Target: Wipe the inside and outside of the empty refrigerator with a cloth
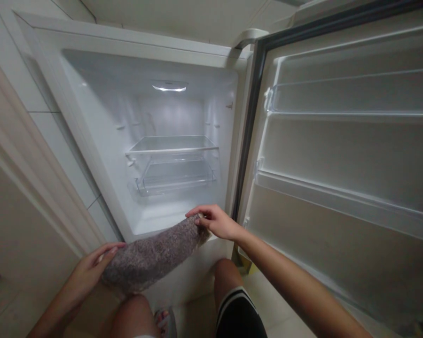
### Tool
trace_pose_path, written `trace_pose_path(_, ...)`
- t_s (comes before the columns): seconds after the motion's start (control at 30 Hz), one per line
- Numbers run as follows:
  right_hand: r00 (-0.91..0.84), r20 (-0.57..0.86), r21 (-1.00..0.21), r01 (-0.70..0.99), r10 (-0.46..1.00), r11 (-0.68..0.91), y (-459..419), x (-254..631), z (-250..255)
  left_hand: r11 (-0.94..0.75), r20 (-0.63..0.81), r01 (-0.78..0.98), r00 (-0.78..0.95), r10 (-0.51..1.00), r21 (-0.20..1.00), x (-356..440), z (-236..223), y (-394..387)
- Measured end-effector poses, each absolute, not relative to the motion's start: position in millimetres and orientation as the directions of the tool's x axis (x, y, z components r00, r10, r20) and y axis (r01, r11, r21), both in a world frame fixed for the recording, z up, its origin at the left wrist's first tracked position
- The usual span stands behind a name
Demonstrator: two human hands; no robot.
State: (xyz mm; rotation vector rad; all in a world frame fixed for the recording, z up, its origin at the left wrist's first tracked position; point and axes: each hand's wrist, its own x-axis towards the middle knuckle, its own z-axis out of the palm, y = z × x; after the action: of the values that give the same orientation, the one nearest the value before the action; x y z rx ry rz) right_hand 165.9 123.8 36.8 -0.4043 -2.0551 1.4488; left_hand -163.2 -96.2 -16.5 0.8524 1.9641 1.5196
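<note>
A greyish-purple fuzzy cloth (157, 253), which looks like a towel, is stretched between my hands in front of the open refrigerator (75, 141). My left hand (95, 265) pinches its left end between thumb and fingers. At the upper right corner of the cloth, my right hand (215, 221) grips the edge, thumb below and fingers on top. The cloth hangs slanted, its right end higher, above my knees and just before the refrigerator's lower front edge. Its underside is hidden.
Inside the refrigerator are a glass shelf (172, 144) and a see-through tray (176, 180) beneath it, with a lit lamp (169, 88) at the top. The door (348, 155) stands wide to the right, with transparent door racks (345, 197). A tiled wall (44, 126) borders the left.
</note>
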Motion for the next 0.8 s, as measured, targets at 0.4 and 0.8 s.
trace_pose_path(0.4, -0.747, 0.296, -0.751, 0.203, 0.595, 0.628, 160, 173, 64, 0.193, 0.012, 0.36, -0.496, 0.868, 0.913, -153, -5, -77)
trace_pose_path(0.8, -0.585, 0.245, -0.963, -0.054, 0.773, 0.265, 158, 168, 40, 0.301, -0.224, 0.047, -0.562, 0.796, 0.953, -143, 17, -62)
